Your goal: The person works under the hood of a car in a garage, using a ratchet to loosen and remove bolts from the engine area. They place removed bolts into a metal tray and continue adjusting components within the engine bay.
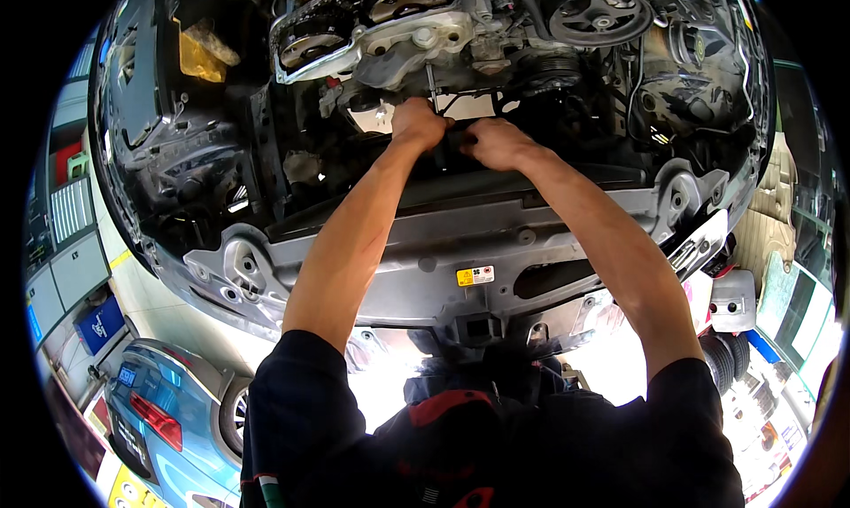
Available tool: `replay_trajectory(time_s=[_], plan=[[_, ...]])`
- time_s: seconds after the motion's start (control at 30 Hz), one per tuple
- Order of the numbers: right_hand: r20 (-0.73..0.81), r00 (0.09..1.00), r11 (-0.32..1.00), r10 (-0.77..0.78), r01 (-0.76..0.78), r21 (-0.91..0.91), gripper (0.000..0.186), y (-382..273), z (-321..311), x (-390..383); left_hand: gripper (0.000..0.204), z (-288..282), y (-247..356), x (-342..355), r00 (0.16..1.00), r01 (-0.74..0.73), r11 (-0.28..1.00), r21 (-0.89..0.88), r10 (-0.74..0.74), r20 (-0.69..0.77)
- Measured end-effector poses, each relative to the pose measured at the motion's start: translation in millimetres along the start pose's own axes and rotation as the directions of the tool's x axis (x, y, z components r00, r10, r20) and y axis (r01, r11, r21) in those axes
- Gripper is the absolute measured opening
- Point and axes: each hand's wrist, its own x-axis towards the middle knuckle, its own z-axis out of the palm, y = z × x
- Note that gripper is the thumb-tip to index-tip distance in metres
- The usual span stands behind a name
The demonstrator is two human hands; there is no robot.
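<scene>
I reach with both arms into an open car engine bay. My left hand [418,125] is closed around the lower part of a thin metal extension bar [431,85], which stands below the grey bracket [390,62] on the engine. My right hand [498,145] is just to the right, fingers curled toward the dark space beside the bar; whatever they hold is hidden in shadow. Above are two exposed camshaft gears [400,1] and a black pulley [600,16].
The grey front crossmember [425,242] with a yellow label [475,275] spans below my forearms. A blue car [164,397] stands at lower left, near grey cabinets [75,273]. At right are stacked tyres [722,362] and cardboard [770,207].
</scene>
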Motion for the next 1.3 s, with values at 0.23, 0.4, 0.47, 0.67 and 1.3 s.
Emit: replay_trajectory(time_s=[0.23, 0.4, 0.47, 0.67, 1.3], plan=[[0.048, 0.999, 1.0, 0.018, -0.019, 0.005, 0.031, -1.2, -1.7, 0.2, 0.031, 0.1, -6.6, 2.4, 0.999, 0.014, 0.984, -0.176, -0.005, 0.052], [0.128, 0.991, 0.997, 0.025, -0.034, 0.071, 0.033, -5.8, -2.5, 2.2, 0.028, 9.0, -19.0, 11.9, 0.98, 0.123, 0.802, -0.584, -0.005, 0.201], [0.288, 0.957, 0.967, 0.029, -0.1, 0.233, 0.035, -9.0, -3.1, 9.9, 0.03, 8.9, -28.4, 21.5, 0.958, 0.148, 0.718, -0.68, 0.066, 0.279], [0.486, 0.874, 0.564, -0.023, -0.39, 0.728, 0.033, 2.2, 15.5, 28.8, 0.039, 6.8, -40.4, 28.4, 0.915, 0.238, 0.657, -0.715, 0.096, 0.392], [0.385, 0.915, 0.66, 0.122, -0.365, 0.656, 0.04, 2.7, 18.6, 26.6, 0.04, -4.3, 1.8, -11.3, 0.941, 0.248, 0.87, -0.426, -0.112, 0.318]])
